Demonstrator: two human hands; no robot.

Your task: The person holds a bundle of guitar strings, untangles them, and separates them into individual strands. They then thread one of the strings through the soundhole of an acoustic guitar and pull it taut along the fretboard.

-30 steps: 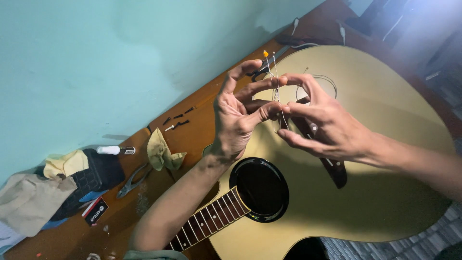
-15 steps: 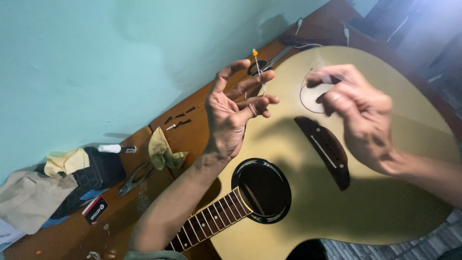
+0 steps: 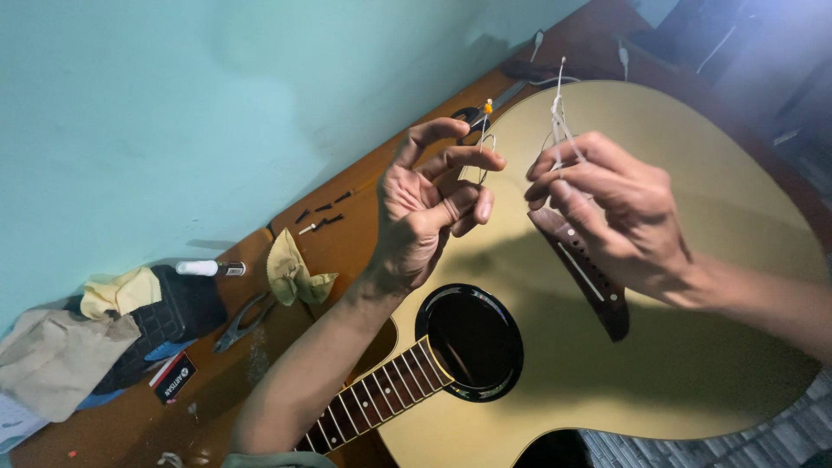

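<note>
A thin guitar string (image 3: 482, 156) with an orange ball end is pinched in the left hand (image 3: 425, 208), while its loose coiled part is held in a narrow fingertip grip by the right hand (image 3: 611, 208), above the acoustic guitar (image 3: 693, 364) lying on the bench (image 3: 260, 364). The string could probably be kinked, or the guitar top scratched, if the springy coil were let slip.

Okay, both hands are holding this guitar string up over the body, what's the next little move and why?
Probably lower the string end in the right hand toward the bridge; the left hand pinches the other part, and the bridge holes look open.
</note>
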